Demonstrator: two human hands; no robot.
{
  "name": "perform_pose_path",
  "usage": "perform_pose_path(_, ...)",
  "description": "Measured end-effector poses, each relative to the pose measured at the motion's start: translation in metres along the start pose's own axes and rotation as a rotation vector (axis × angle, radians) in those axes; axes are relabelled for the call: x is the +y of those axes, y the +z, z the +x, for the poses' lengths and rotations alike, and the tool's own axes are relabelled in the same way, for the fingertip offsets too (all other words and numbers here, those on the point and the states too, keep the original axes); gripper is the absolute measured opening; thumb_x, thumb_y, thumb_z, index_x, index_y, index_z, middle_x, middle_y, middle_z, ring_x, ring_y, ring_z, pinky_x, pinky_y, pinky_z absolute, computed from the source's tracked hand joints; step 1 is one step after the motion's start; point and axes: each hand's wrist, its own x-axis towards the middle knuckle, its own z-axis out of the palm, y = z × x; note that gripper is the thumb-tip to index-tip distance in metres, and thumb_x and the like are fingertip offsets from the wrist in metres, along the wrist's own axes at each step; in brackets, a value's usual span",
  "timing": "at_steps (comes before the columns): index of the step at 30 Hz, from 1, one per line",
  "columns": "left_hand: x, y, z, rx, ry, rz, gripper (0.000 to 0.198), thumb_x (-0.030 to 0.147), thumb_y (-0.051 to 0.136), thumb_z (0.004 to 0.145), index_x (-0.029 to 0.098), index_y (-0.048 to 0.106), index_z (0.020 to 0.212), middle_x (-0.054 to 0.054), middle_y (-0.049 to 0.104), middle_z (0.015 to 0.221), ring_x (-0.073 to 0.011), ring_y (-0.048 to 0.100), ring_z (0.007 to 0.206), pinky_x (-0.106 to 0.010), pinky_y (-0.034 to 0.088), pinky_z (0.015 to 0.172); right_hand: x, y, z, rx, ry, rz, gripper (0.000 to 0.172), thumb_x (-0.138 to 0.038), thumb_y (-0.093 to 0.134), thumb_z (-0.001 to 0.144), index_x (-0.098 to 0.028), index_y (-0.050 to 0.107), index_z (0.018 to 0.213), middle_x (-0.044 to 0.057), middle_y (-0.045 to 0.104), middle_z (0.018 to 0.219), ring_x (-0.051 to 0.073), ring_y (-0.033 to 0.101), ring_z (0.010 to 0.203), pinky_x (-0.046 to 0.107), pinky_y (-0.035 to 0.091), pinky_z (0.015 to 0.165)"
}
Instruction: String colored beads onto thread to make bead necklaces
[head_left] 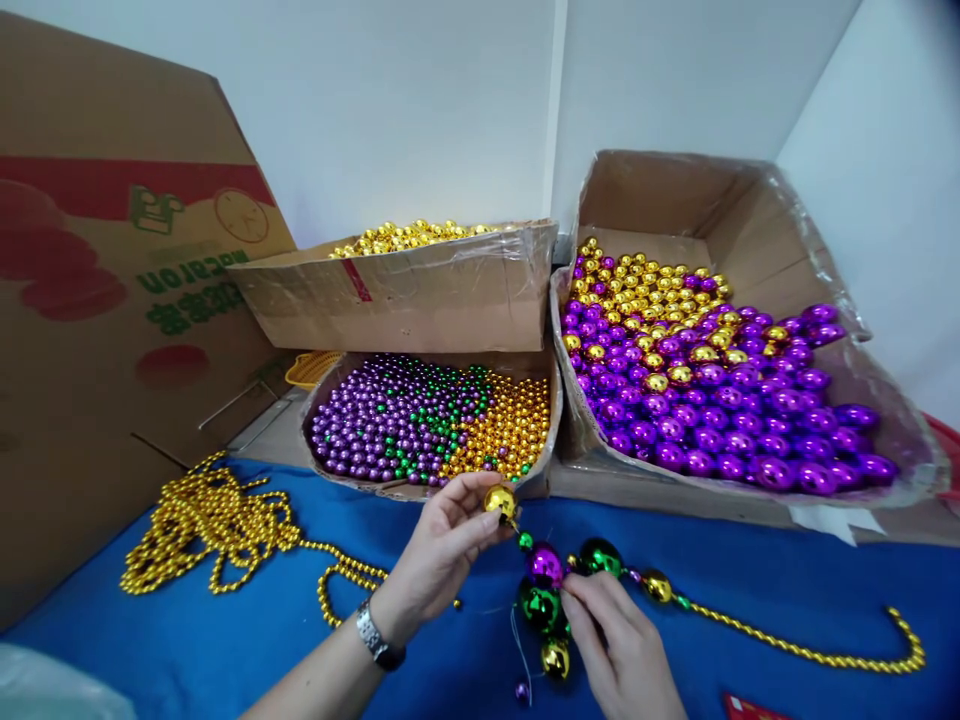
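Observation:
Between the thumb and fingers of my left hand [444, 548] is a shiny gold bead [499, 503]. It sits at the upper end of a bead strand with a small green bead [525, 541], a large purple bead [545, 566] and large green beads [540, 607]. My right hand [622, 640] pinches the strand beside the purple bead; its fingertips partly hide what they grip. Below hangs another gold bead [556, 660], and a thin thread trails near a small purple bead [523, 691]. Rightward, the strand runs on into a chain of small gold beads [810, 652].
A pile of gold bead chain [202, 530] lies left on the blue cloth [285, 650]. Behind stand an open box of small purple, green and gold beads [390, 420], a box of gold beads [405, 305], and a box of large beads [675, 200]. A big carton [97, 400] flanks the left.

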Motion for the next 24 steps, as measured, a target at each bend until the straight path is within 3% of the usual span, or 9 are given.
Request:
perform_pose_path(9,-0.0029,0.0047,-0.0030,0.063,0.079,0.116,0.032,0.015,0.068,0.077,0.016,0.057,0.106,-0.010,0.060,0.109,-0.0175,0.057,0.094,-0.030,0.050,0.081,0.0010,-0.0007,-0.0004,0.048,0.015,0.016,0.016,-0.021,0.048,0.091,-0.021,0.062,0.099,0.005,0.061,0.082,0.015,0.063,0.074,0.020,0.048,0.066)
perform_pose_path(16,-0.0050,0.0012,-0.0038,0.054,0.028,0.038,0.033,0.017,0.067,0.078,0.018,0.057,0.109,-0.008,0.060,0.107,-0.0177,0.058,0.092,-0.032,0.051,0.081,0.0045,0.0000,-0.0033,0.043,0.005,0.023,0.018,-0.021,0.049,0.091,-0.020,0.064,0.101,0.005,0.062,0.082,0.015,0.063,0.073,0.019,0.049,0.065)
perform_pose_path(21,-0.0017,0.0026,-0.0061,0.041,0.129,0.230,0.032,0.016,0.069,0.075,0.016,0.058,0.106,-0.008,0.062,0.104,-0.0162,0.057,0.093,-0.026,0.047,0.082,0.0065,0.0005,-0.0049,0.051,0.005,-0.016,0.019,-0.022,0.049,0.091,-0.020,0.064,0.102,0.006,0.063,0.084,0.016,0.064,0.075,0.020,0.050,0.066)
perform_pose_path(24,-0.0008,0.0036,-0.0077,0.005,0.116,0.211,0.033,0.018,0.068,0.077,0.017,0.056,0.108,-0.008,0.061,0.106,-0.0173,0.057,0.093,-0.029,0.049,0.081,0.0075,0.0026,-0.0051,0.068,0.008,-0.025,0.018,-0.022,0.049,0.091,-0.020,0.064,0.101,0.006,0.063,0.084,0.016,0.064,0.076,0.020,0.050,0.067)
